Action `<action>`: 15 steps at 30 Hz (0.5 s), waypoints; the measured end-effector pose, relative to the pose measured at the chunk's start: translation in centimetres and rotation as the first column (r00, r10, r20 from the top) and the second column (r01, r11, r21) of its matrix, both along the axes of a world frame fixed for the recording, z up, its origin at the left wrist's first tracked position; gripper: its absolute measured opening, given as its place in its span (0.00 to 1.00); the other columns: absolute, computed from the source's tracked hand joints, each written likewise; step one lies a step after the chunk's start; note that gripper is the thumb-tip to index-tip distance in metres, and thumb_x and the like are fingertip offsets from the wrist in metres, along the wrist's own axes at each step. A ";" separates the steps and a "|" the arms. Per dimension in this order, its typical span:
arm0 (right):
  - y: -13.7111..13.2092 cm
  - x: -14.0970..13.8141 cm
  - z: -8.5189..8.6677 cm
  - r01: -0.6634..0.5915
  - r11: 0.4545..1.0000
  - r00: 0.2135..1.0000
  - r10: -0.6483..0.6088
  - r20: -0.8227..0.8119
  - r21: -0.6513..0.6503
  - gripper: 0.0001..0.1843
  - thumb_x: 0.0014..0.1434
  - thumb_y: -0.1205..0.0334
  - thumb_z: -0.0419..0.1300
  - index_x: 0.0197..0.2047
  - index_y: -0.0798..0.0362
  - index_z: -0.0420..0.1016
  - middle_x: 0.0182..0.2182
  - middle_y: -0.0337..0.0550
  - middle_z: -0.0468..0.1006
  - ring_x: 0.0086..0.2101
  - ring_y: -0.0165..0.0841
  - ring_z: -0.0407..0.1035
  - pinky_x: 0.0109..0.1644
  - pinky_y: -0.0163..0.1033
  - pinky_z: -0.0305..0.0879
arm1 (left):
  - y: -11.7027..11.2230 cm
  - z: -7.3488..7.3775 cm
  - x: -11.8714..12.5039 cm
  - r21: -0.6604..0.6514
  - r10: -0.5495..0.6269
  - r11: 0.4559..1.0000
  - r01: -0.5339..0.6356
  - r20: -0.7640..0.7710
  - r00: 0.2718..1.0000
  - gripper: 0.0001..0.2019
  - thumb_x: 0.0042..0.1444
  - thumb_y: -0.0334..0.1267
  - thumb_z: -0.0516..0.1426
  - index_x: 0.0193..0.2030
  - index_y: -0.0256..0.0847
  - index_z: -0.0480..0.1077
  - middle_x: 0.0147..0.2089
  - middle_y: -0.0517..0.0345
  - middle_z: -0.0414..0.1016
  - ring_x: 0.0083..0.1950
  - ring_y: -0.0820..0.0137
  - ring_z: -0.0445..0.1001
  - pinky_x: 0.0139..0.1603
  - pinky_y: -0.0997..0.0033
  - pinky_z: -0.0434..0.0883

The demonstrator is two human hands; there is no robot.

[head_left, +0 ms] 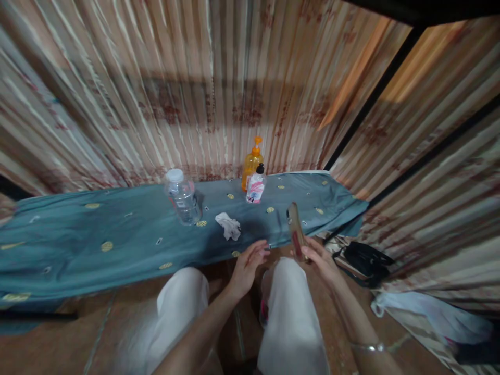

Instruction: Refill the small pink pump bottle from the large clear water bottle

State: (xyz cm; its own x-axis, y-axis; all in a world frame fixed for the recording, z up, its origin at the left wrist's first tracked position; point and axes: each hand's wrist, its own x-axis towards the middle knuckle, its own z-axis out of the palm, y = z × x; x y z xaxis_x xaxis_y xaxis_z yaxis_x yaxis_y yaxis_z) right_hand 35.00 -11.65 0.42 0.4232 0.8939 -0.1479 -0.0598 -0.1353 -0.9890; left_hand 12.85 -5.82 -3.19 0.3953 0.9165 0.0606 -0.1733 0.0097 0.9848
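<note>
My right hand [321, 262] is closed around the lower end of a phone [296, 230], held upright and edge-on over the front of a low surface covered with a blue-grey patterned cloth [97, 239]. My left hand [249, 264] is open beside it, fingers loosely extended toward the phone, holding nothing. A crumpled white tissue [229, 226] lies on the cloth just beyond my left hand. My knees in white trousers [291, 312] are below both hands.
On the cloth stand a clear water bottle [181, 196], an orange pump bottle [252, 162] and a small white-and-pink bottle [255, 186]. Striped curtains [219, 88] hang behind and to the right. A black bag [365, 260] and a white bag [433, 317] lie on the floor at right.
</note>
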 end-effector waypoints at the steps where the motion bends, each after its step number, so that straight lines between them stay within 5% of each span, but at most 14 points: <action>1: 0.1 -1.9 0.3 -0.009 1.000 0.998 0.009 -0.058 0.008 0.39 0.41 0.37 0.78 0.52 0.48 0.80 0.37 0.46 0.89 0.40 0.50 0.84 0.47 0.52 0.78 | -0.5 0.4 -0.2 -0.015 0.009 1.000 -0.008 0.021 1.000 0.33 0.65 0.64 0.59 0.65 0.41 0.75 0.65 0.36 0.78 0.60 0.52 0.82 0.57 0.48 0.81; 5: 1.0 -8.8 0.5 -0.143 0.985 0.987 0.149 -0.058 0.098 0.43 0.40 0.40 0.79 0.57 0.46 0.75 0.42 0.45 0.88 0.46 0.48 0.83 0.59 0.56 0.75 | -1.5 1.3 -1.6 -0.150 0.116 0.985 -0.089 0.183 0.976 0.38 0.62 0.61 0.63 0.74 0.48 0.65 0.77 0.41 0.65 0.74 0.51 0.70 0.66 0.48 0.75; 9: 0.9 -13.8 -0.3 -0.211 0.976 0.937 0.187 0.295 0.053 0.44 0.45 0.48 0.79 0.64 0.45 0.73 0.52 0.49 0.85 0.54 0.52 0.79 0.67 0.62 0.69 | -1.6 1.2 -3.7 -0.263 0.222 0.955 -0.139 0.319 0.921 0.39 0.58 0.65 0.65 0.70 0.43 0.71 0.73 0.44 0.72 0.76 0.50 0.66 0.72 0.49 0.69; 12: 0.6 -15.5 -0.7 -0.292 0.952 0.885 0.233 0.402 0.090 0.46 0.46 0.47 0.79 0.66 0.43 0.73 0.60 0.51 0.82 0.61 0.55 0.75 0.70 0.64 0.66 | -1.2 1.3 -5.6 -0.302 0.275 0.938 -0.172 0.344 0.898 0.38 0.60 0.67 0.61 0.64 0.38 0.75 0.66 0.43 0.78 0.73 0.49 0.70 0.73 0.48 0.68; 15: 1.9 -15.1 -0.5 -0.362 0.910 0.859 0.242 0.450 0.202 0.32 0.60 0.43 0.70 0.65 0.44 0.75 0.60 0.50 0.82 0.60 0.49 0.76 0.68 0.58 0.70 | 0.1 2.3 -7.0 -0.349 0.321 0.919 -0.185 0.389 0.863 0.32 0.65 0.64 0.58 0.60 0.37 0.78 0.58 0.45 0.84 0.66 0.51 0.78 0.69 0.51 0.71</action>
State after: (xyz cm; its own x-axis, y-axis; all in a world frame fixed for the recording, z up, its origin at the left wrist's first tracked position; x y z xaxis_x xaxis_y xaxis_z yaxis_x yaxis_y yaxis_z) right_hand 19.94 -9.72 -0.04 0.0938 0.9656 0.2424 0.3549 0.1950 -0.9143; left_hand 5.83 -5.69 -0.93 0.1436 0.9830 -0.1145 -0.6141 0.1792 0.7686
